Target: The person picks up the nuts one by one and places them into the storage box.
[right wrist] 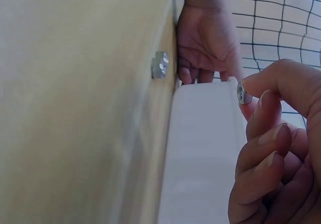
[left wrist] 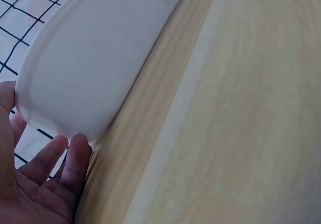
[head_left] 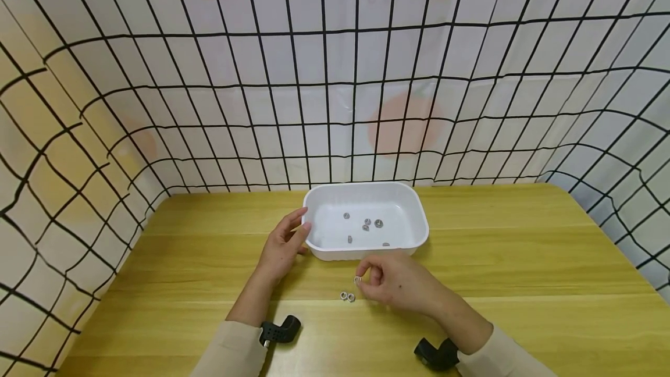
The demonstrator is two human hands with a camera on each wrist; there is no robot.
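A white plastic basin (head_left: 335, 255) stands on the table with several metal nuts (head_left: 378, 223) scattered over its floor. At its left end my left hand (head_left: 280, 252) touches the rim and outer wall, the fingers loosely bent; the left wrist view shows fingertips (left wrist: 79, 141) against the wall. My right hand (head_left: 400, 284) is in front of the basin's near side. Between its thumb and index finger it pinches a small silver nut (right wrist: 244, 93), held above the table. Two more nuts (head_left: 351, 297) lie side by side on the table, just left of and below the right hand.
The wooden table (head_left: 513, 249) extends to both sides of the basin. A black wire grid (head_left: 324, 80) with pale sheeting behind it encloses the back and sides. Black wrist camera mounts (head_left: 282, 329) are on both forearms.
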